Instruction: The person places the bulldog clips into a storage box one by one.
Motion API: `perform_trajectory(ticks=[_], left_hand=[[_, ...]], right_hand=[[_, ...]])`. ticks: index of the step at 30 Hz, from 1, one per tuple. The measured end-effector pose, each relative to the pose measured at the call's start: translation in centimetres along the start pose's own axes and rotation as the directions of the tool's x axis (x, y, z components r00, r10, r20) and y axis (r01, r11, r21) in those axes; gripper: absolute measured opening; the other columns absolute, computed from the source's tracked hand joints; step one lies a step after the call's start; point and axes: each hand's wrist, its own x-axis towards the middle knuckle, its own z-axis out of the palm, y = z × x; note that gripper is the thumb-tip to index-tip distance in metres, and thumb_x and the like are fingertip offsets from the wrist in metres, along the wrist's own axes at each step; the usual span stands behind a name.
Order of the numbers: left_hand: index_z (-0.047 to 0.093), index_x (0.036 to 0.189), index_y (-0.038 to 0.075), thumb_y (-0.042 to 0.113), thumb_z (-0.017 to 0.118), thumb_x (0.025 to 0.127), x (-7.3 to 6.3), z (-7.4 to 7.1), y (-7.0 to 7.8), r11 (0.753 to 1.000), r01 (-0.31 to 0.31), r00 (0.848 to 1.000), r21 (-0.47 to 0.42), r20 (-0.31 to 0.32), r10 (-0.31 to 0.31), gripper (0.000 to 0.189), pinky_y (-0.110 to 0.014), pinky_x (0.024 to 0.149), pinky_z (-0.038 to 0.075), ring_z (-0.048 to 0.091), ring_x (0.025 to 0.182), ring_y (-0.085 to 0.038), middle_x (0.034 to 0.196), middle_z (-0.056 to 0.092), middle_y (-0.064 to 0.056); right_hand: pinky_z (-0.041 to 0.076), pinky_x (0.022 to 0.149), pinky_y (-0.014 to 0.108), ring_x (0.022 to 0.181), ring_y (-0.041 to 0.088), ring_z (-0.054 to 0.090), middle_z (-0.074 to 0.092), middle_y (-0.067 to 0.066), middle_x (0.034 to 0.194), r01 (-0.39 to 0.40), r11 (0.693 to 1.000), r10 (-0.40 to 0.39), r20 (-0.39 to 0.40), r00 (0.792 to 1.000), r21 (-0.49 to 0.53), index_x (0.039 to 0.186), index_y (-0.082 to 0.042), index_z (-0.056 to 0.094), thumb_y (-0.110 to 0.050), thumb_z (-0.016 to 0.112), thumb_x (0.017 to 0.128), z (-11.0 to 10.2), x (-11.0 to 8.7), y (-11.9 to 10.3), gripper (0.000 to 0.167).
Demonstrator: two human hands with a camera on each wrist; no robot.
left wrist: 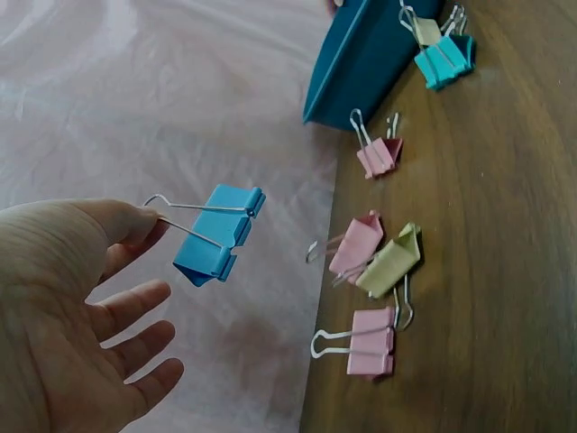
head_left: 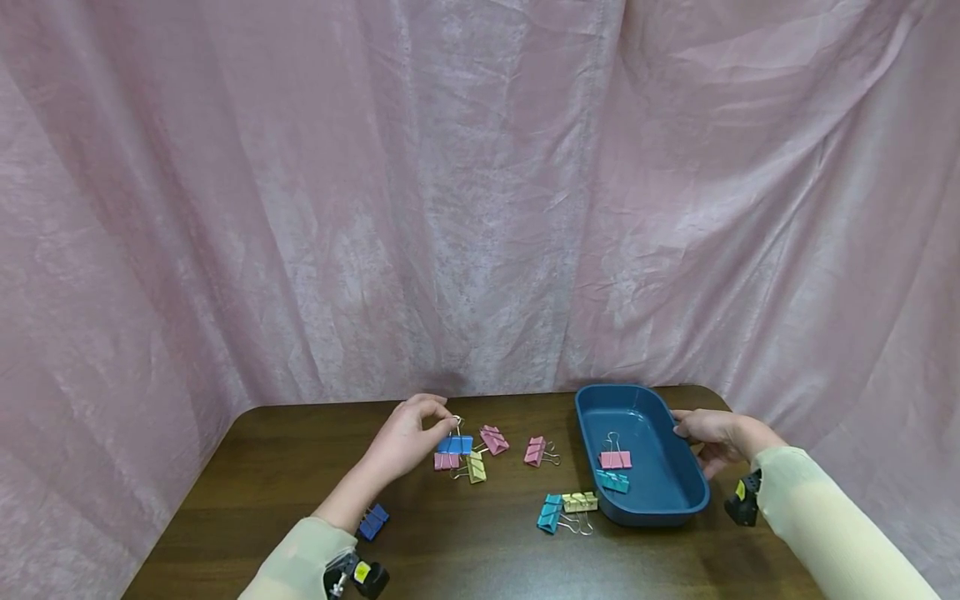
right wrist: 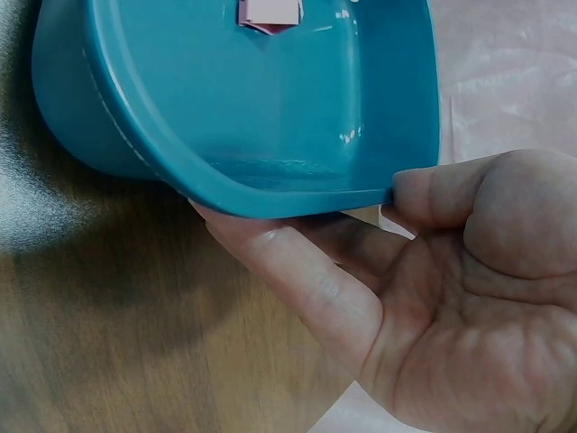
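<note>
My left hand (head_left: 408, 432) pinches a blue binder clip (left wrist: 219, 233) by its wire handle, between thumb and forefinger, with the other fingers spread. In the left wrist view the clip hangs in the air, apart from the clips on the table. Beneath it in the head view lie a pink binder clip (head_left: 447, 462), a yellow binder clip (head_left: 476, 467) and another pink one (head_left: 493, 439). On the right, my right hand (head_left: 716, 435) grips the side of a blue plastic tray (head_left: 652, 508), thumb at the rim and fingers under it. Inside the tray are a pink clip (head_left: 615, 460) and a teal clip (head_left: 612, 481).
One pink clip (head_left: 535, 451) lies left of the tray. A teal clip (head_left: 550, 513) and a yellow clip (head_left: 580, 502) sit by its near left corner. Beside my left forearm is a dark blue clip (head_left: 373, 522). A pink curtain (head_left: 480, 208) hangs behind the wooden table (head_left: 300, 442).
</note>
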Motion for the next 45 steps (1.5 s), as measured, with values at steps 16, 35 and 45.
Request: perform_trajectory(ticks=[16,35,45], left_hand=[[0.076,0.090,0.021,0.027,0.073,0.096,-0.4,2.8,2.1,0.996,-0.045,0.999,-0.078,0.010,0.046,0.009,-0.054,0.102,0.044,0.054,0.127,-0.032,0.128,0.066,0.000],[0.076,0.089,0.022,0.029,0.072,0.096,-0.7,6.5,5.5,0.971,-0.060,0.998,-0.231,0.021,0.067,0.011,-0.040,0.087,0.051,0.061,0.109,-0.022,0.127,0.066,0.004],[0.078,0.088,0.016,0.023,0.074,0.094,-0.2,7.7,6.9,0.962,-0.099,0.994,-0.254,0.010,0.105,0.010,-0.038,0.083,0.051,0.060,0.109,-0.027,0.124,0.067,0.001]], right_hand=[[0.059,0.071,0.056,0.091,0.046,0.070,0.048,0.040,0.134,0.000,1.000,0.000,0.013,1.000,-0.017,0.161,-0.001,0.006,-0.009,0.033,0.108,0.3,0.0,0.4,0.060],[0.059,0.072,0.056,0.093,0.046,0.070,0.045,0.041,0.136,0.002,1.000,-0.001,0.038,0.999,-0.010,0.161,-0.002,0.006,-0.008,0.033,0.108,0.0,-0.2,0.3,0.061],[0.060,0.071,0.056,0.089,0.041,0.071,0.056,0.033,0.127,0.008,1.000,-0.008,0.040,0.999,0.000,0.162,-0.004,0.006,-0.007,0.032,0.107,-0.2,-0.2,0.0,0.061]])
